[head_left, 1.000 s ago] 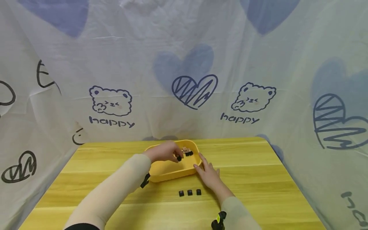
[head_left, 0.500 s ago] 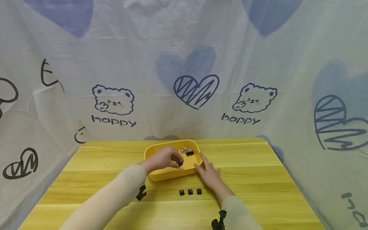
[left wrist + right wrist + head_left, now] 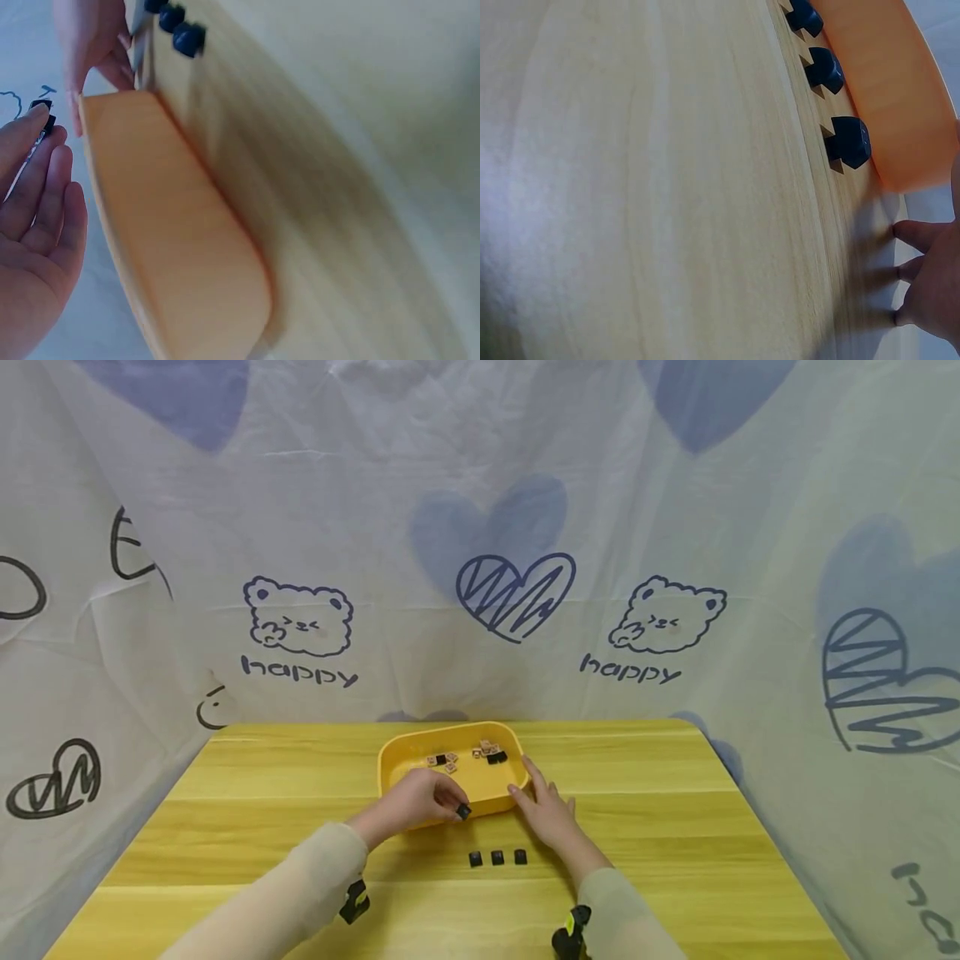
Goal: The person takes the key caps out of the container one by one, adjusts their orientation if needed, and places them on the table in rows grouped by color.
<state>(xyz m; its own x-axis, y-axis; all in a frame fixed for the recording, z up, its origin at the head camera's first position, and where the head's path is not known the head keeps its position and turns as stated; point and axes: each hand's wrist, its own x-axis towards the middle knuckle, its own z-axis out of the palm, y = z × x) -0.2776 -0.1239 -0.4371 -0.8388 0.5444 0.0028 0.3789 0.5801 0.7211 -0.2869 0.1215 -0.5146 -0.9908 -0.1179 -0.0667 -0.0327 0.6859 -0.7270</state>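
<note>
My left hand (image 3: 420, 797) pinches a small black-capped piece (image 3: 463, 811) between thumb and fingertips, over the near wall of the yellow tray (image 3: 397, 746). In the left wrist view the piece's top is black, and the other fingers lie loosely bent below it. My right hand (image 3: 551, 818) rests with spread, fairly straight fingers at the tray's right end, thumb at its near corner. Three similar black-capped pieces (image 3: 497, 857) stand in a row in front of the tray. From the right wrist view, each piece (image 3: 847, 142) has a narrow neck under its wide cap.
Inside the tray lie several small beige-faced pieces (image 3: 451, 768) on the left and another cluster of beige and black pieces (image 3: 491, 753) on the right. The wooden table (image 3: 675, 827) reaches back to a printed cloth (image 3: 390, 643).
My left hand has come from inside the tray toward its near wall, bringing the pinched piece along and uncovering pieces at the tray's left. The right hand stays put.
</note>
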